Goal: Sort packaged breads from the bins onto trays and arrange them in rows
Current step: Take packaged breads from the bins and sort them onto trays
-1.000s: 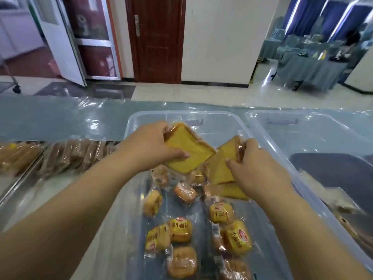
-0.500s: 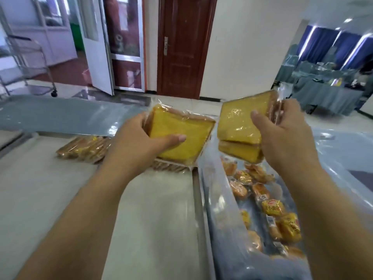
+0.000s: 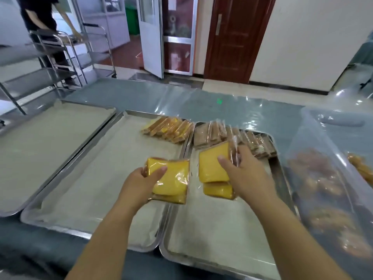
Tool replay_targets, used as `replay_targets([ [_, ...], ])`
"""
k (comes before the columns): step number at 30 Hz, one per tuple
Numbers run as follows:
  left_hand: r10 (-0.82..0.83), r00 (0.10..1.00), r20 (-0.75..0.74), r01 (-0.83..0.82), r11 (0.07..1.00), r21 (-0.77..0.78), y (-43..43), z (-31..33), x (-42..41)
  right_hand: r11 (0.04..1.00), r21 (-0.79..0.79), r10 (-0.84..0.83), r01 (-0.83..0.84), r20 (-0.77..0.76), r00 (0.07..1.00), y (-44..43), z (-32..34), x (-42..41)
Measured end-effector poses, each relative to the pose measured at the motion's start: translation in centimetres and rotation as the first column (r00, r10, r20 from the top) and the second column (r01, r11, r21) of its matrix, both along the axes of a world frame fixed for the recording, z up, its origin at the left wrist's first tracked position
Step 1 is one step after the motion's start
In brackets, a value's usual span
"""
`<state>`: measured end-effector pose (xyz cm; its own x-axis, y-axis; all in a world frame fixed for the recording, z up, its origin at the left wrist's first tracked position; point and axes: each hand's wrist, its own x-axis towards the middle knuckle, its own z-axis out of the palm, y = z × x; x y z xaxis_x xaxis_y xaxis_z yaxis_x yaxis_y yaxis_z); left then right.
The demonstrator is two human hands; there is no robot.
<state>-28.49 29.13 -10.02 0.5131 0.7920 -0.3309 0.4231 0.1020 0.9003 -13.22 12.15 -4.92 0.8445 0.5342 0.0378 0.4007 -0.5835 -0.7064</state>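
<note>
L hand (image 3: pixel 139 183) grips a stack of yellow bread pkts (image 3: pixel 171 179), thumb on top, fingers curled under. The stack hangs over the near-R part of the middle tray (image 3: pixel 86 178), close to its R rim. R hand (image 3: pixel 247 175) pinches a second stack of yellow pkts (image 3: pixel 212 168), thumb across the top face, fingers behind. That stack is just R of the middle tray, above the neighbouring right tray (image 3: pixel 222 235). Each stack looks like two pkts, can't tell for sure. In the middle tray's far-R corner a row of yellow pkts (image 3: pixel 167 129) stands on edge, leaning. Just R of that, across the rim, a row of brown bread pkts (image 3: pixel 232 136) fills the right tray's far end. Just L of the middle tray lies a third tray (image 3: pixel 40 150), paper-lined like the others. Further R, past the right tray, is a clear plastic bin (image 3: pixel 323 168) w/ blurred buns inside. All sit on a desk (image 3: pixel 181 98) w/ blue-grey cover under clear film. Far L behind the middle tray, a person (image 3: pixel 38 15) stands at a steel trolley (image 3: pixel 60 63)
</note>
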Motion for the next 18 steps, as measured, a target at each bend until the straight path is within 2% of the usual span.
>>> replay_targets([
  [6,0.167,0.985,-0.048,-0.173,0.972,-0.157,4.7,-2.9,-0.6,0.977,-0.174,0.113,-0.121,-0.051,0.992,6.9,-4.6,1.5],
  [11,0.319,0.948,-0.025,-0.317,0.929,-0.192,8.4,-2.8,1.2,0.955,-0.180,0.234,-0.237,-0.037,0.971,12.6,-5.1,3.4],
  [15,0.322,0.946,0.031,-0.309,0.929,-0.205,11.1,-2.1,3.2,0.937,-0.155,0.319,-0.313,0.009,0.948,16.8,-4.3,4.2],
  [18,0.265,0.963,0.047,-0.256,0.955,-0.147,13.7,-2.0,3.8,0.926,-0.157,0.351,-0.343,0.030,0.936,20.3,-3.8,4.0],
])
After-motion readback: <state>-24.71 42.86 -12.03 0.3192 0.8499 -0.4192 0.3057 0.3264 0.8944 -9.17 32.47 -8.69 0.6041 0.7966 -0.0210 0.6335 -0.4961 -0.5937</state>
